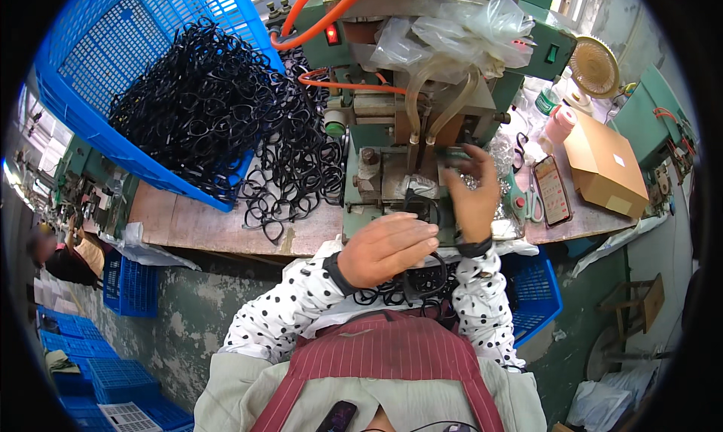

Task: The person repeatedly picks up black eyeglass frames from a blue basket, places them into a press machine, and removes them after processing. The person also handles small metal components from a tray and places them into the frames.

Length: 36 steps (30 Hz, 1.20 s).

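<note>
My left hand (388, 247) is at the front of a green bench machine (369, 134), its fingers close together around a black eyeglass frame (429, 280). One rim hangs below the fingers, and another dark rim reaches up to the metal fixture (407, 185). The palm hides the exact grip. To the right of the fixture is my right hand (476, 198), with bent fingers smeared by motion. Whether anything is between its fingertips cannot be made out. Small shiny metal parts (503, 206) lie beside it.
A tilted blue crate (98, 134) full of black eyeglass frames (203, 108) stands at left, more frames spilling onto the table (169, 217). At right lie a phone (553, 191), scissors (534, 202) and a cardboard box (606, 164). An orange hose (331, 14) crosses above.
</note>
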Each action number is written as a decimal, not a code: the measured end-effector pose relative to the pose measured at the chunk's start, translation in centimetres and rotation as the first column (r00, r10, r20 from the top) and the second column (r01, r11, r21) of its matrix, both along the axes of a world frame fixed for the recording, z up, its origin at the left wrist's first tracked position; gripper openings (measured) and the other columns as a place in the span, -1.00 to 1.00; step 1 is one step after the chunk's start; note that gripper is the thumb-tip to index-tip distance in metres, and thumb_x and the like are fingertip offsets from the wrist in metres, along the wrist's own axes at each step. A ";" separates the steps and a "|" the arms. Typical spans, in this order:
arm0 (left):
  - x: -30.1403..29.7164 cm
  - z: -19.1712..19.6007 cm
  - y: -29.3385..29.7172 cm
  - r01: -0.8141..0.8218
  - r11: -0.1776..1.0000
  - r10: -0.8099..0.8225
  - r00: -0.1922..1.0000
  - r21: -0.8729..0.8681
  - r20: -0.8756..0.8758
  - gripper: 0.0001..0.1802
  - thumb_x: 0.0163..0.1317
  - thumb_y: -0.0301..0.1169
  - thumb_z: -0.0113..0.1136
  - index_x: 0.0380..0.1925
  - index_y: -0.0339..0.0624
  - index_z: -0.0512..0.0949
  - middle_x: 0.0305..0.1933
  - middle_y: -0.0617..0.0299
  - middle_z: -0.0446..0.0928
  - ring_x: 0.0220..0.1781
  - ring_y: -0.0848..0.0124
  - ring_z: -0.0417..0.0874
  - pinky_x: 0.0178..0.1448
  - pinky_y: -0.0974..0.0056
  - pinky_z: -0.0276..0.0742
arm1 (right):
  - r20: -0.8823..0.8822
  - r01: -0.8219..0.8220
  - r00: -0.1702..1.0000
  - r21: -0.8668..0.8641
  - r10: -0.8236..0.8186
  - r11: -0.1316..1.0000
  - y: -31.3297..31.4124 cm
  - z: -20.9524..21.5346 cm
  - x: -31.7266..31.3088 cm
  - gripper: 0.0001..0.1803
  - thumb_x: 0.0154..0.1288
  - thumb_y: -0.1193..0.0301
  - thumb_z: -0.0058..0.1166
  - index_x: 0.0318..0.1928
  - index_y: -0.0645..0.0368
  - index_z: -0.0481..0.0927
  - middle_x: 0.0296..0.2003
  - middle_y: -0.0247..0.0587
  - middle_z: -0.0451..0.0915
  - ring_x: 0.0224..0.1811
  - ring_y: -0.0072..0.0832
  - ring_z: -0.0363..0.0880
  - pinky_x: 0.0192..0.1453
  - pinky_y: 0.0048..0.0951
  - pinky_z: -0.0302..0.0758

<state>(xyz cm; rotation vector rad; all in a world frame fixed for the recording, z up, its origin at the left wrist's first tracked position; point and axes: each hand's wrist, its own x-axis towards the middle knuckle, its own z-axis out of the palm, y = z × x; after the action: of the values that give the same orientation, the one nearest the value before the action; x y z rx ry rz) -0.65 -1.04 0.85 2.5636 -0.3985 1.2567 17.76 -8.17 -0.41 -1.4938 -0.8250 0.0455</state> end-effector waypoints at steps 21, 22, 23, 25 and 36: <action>-0.1 -0.4 0.5 -0.070 0.988 0.078 0.996 0.141 -0.049 -0.52 0.15 -0.34 0.27 0.12 -0.09 0.51 0.19 0.13 0.50 0.19 0.26 0.53 0.30 0.05 0.41 | 0.317 0.394 0.901 -0.312 -0.296 0.865 -5.6 -9.4 9.0 -0.87 0.21 0.39 0.23 -0.32 0.19 0.62 -0.40 -0.11 0.63 -0.35 -0.19 0.61 -0.24 -0.24 0.49; -0.7 -0.8 1.5 -0.113 0.984 0.113 0.994 0.137 0.007 -0.56 0.14 -0.36 0.27 0.06 -0.06 0.54 0.15 0.16 0.52 0.14 0.25 0.54 0.22 0.07 0.43 | 0.279 0.406 0.903 -0.306 -0.326 0.861 -5.7 -9.2 8.7 -0.87 0.22 0.39 0.22 -0.31 0.19 0.62 -0.40 -0.11 0.64 -0.34 -0.19 0.62 -0.24 -0.25 0.49; -1.4 -1.7 3.1 -0.159 0.979 0.152 0.987 0.130 0.060 -0.61 0.12 -0.39 0.27 0.01 -0.03 0.56 0.11 0.19 0.53 0.09 0.23 0.54 0.14 0.08 0.45 | 0.238 0.413 0.905 -0.302 -0.352 0.859 -5.7 -9.1 8.5 -0.87 0.22 0.39 0.22 -0.31 0.19 0.62 -0.39 -0.11 0.64 -0.33 -0.19 0.62 -0.24 -0.26 0.50; -3.1 -5.4 8.3 -0.471 0.881 0.444 0.859 0.052 0.254 -0.71 0.05 -0.48 0.25 -0.16 -0.02 0.60 0.02 0.24 0.54 -0.02 0.21 0.53 0.05 0.08 0.39 | 0.271 0.424 0.895 -0.269 -0.354 0.865 -5.7 -9.3 8.4 -0.89 0.25 0.39 0.19 -0.30 0.16 0.62 -0.37 -0.11 0.66 -0.35 -0.18 0.63 -0.25 -0.25 0.51; -7.5 -7.9 20.2 -0.842 0.495 0.867 0.495 0.213 -0.059 -0.79 -0.02 -0.42 0.23 -0.38 0.22 0.69 0.36 0.35 0.33 0.31 0.17 0.30 0.28 0.06 0.18 | 0.403 0.420 0.854 -0.159 -0.329 0.894 -5.7 -9.4 8.3 -0.90 0.23 0.48 0.18 -0.24 0.12 0.66 -0.35 -0.15 0.68 -0.29 -0.18 0.65 -0.17 -0.28 0.55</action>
<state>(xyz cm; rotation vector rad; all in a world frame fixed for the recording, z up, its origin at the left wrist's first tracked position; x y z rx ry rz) -8.18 19.13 -7.07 3.0608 1.0395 1.2500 26.07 -13.86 -9.80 -1.9111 -0.8244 -0.4585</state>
